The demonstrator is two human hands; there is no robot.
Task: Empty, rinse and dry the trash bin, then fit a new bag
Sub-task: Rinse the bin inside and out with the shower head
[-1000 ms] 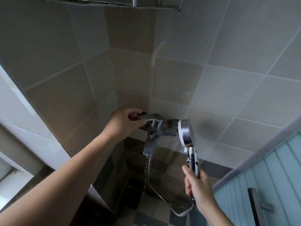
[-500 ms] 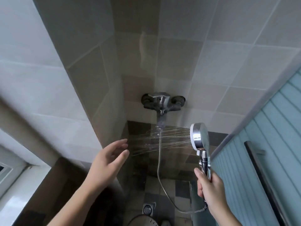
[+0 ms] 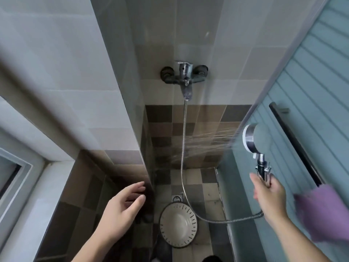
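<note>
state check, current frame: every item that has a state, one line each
shower head: on, spraying left toward the tiled wall
right hand: grips the shower head handle
left hand: open, fingers relaxed, holds nothing
trash bin: on the floor, opening faces the camera, looks empty, no bag
hose: connected to mixer tap, slack loop
mixer tap: untouched; lever position unclear

purple cloth [image 3: 326, 210] at right edge: motion-blurred, cut off by frame, can't tell what it hangs from. dark shape [image 3: 211, 259] at bottom edge: mostly cropped, no clue what it is. shower handle [image 3: 264, 173] lower part buried in right hand [image 3: 270, 195]. window frame [image 3: 17, 178] at left edge cropped. spot left of bin [image 3: 178, 225], behind left hand [image 3: 120, 210]: too dark to read.
</note>
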